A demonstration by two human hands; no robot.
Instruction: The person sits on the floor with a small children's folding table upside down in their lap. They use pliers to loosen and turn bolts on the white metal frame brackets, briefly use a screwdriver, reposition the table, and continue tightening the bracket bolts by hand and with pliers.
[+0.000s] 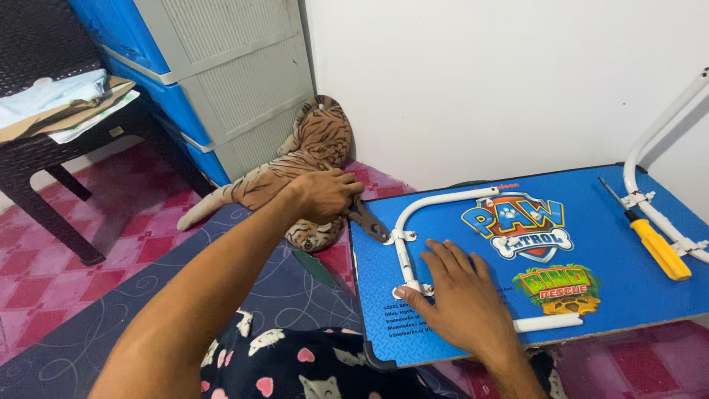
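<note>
tube leg [405,247]: white bent tube lying flat on the blue tabletop [613,258], clipped at a bracket near the left edge
pliers [367,220]: dark, held in left hand, tip at the bracket by the tube's bend
left hand [325,193]: fist wrapped tight on the pliers handles, arm reaching across from lower left, wrist straight
right hand [458,295]: palm down, fingers spread wide and flat on the board just beside the tube, gripping nothing
screwdriver [653,240]: yellow handle, lying loose on the board's right side, well apart from both hands
second leg [657,133]: white tube standing up at the right edge
risk: pliers may slip off the bracket, since the grip is one-handed and angled
risk: tip could jab the right fingers, which sit near
risk: board may shift, it rests on the lap
background: tiger plush [310,148] by the wall
</note>
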